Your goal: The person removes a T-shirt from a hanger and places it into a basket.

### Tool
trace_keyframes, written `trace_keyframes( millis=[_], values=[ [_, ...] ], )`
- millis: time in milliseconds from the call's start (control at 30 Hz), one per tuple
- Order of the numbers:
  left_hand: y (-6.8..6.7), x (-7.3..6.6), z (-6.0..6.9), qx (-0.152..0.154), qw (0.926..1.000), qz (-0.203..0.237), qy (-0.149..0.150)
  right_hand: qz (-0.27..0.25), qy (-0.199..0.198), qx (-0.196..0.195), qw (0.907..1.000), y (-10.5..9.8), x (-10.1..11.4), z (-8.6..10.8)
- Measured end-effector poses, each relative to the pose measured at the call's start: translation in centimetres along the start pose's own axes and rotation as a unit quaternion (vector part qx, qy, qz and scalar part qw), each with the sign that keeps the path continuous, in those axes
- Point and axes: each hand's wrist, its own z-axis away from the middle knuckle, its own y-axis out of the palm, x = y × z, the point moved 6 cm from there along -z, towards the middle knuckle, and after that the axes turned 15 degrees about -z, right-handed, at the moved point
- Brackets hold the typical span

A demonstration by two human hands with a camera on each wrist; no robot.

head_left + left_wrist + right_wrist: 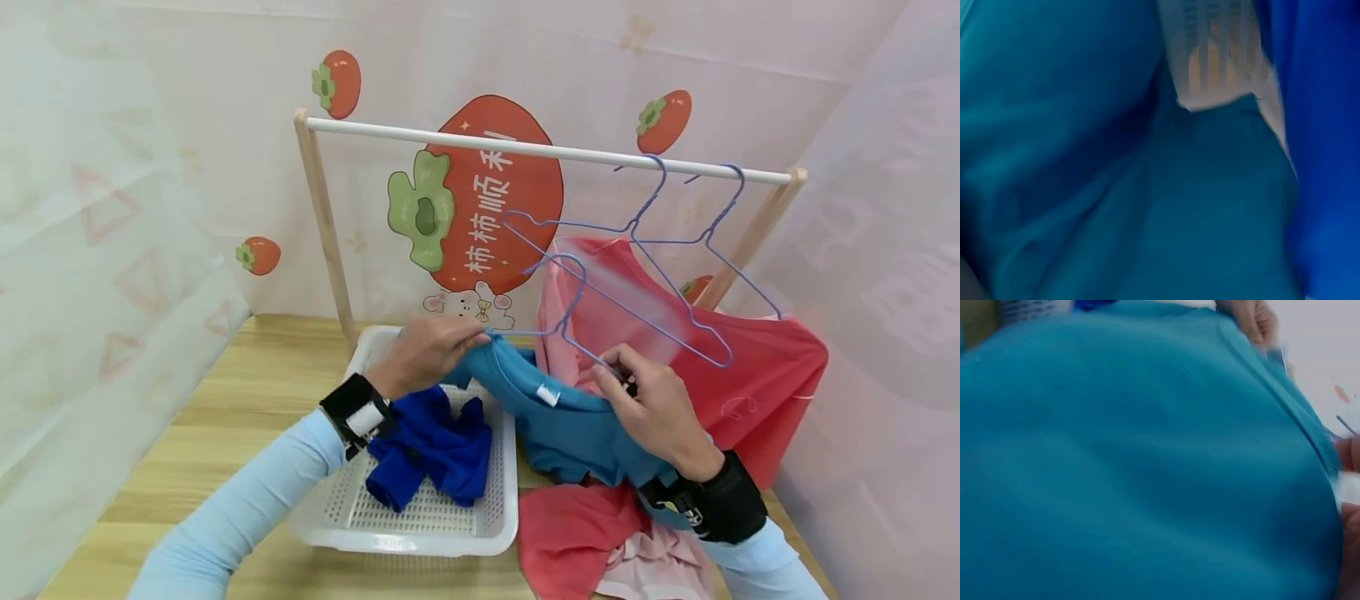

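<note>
Basket [405,546] of white plastic holds crumpled blue cloth [442,454] beside a teal garment [562,437].

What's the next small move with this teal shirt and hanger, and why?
Perhaps use the right hand to ease its side of the blue wire hanger into the neckline of the teal shirt: the left hand pinches the fabric, and that side of the hanger shows above the neckline.

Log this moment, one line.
left hand: pinches teal shirt neckline | right hand: grips blue hanger, off white rail | royal-blue garment: in white basket
</note>
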Motion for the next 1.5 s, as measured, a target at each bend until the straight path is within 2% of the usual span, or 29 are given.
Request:
trace_keyframes(
  millis=[100,167,333,433,600,800,900,967,1033,1100,1167,1233,1333,1400,1500],
  values=[
    [0.6,-1.8,0.2,0.002,1.0,-0.008,0.002,0.011,0.051,0.029,0.9982,1.0,-0.7,0.1],
    [1.0,-2.7,0.1,0.003,0.9999,-0.017,0.002,0.004,0.079,0.027,0.9965,1.5,-0.7,0.0],
    [1.5,-3.9,0.1,-0.001,0.9997,-0.023,0.008,-0.021,0.128,-0.036,0.9909,1.7,-0.8,0.0],
    [1.7,-4.2,0.5,-0.004,0.9996,-0.02,0.02,-0.022,0.123,-0.059,0.9905,1.6,-0.7,0.2],
    [1.6,-4.1,1.8,-0.022,0.9991,-0.013,0.035,-0.025,0.086,-0.086,0.9923,0.6,-0.4,1.3],
    [1.0,-3.3,2.8,-0.052,0.9979,0.021,0.032,-0.021,0.081,-0.138,0.9869,-2.9,-1.3,3.7],
    [1.2,-3.3,2.8,-0.048,0.9973,0.04,0.04,-0.047,0.083,-0.154,0.9834,-4.7,-2.5,5.1],
    [1.6,-3.5,2.8,-0.032,0.997,0.052,0.047,-0.075,0.1,-0.175,0.9766,-5.9,-3.3,6.3],
    [2.3,-3.8,2.9,-0.009,0.9968,0.066,0.045,-0.11,0.133,-0.189,0.9668,-6.7,-4.0,7.4],
    [3.1,-4.2,2.9,0.028,0.9954,0.085,0.034,-0.133,0.175,-0.19,0.9569,-6.9,-4.4,8.1],
    [3.8,-5.0,2.5,0.066,0.9928,0.096,0.026,-0.144,0.208,-0.174,0.9517,-6.7,-4.4,8.2],
    [4.4,-6.1,1.8,0.105,0.9883,0.108,0.023,-0.141,0.216,-0.144,0.9553,-6.4,-3.9,7.6],
    [5.1,-8.2,0.4,0.159,0.9787,0.127,0.027,-0.125,0.205,-0.113,0.9641,-6.3,-2.4,5.9],
    [5.6,-9.8,-0.6,0.193,0.9699,0.146,0.028,-0.116,0.191,-0.1,0.9695,-6.2,-1.2,4.5],
    [6.6,-12.4,-1.9,0.248,0.9524,0.174,0.033,-0.106,0.167,-0.088,0.9764,-5.7,0.4,2.3]
  ],
)
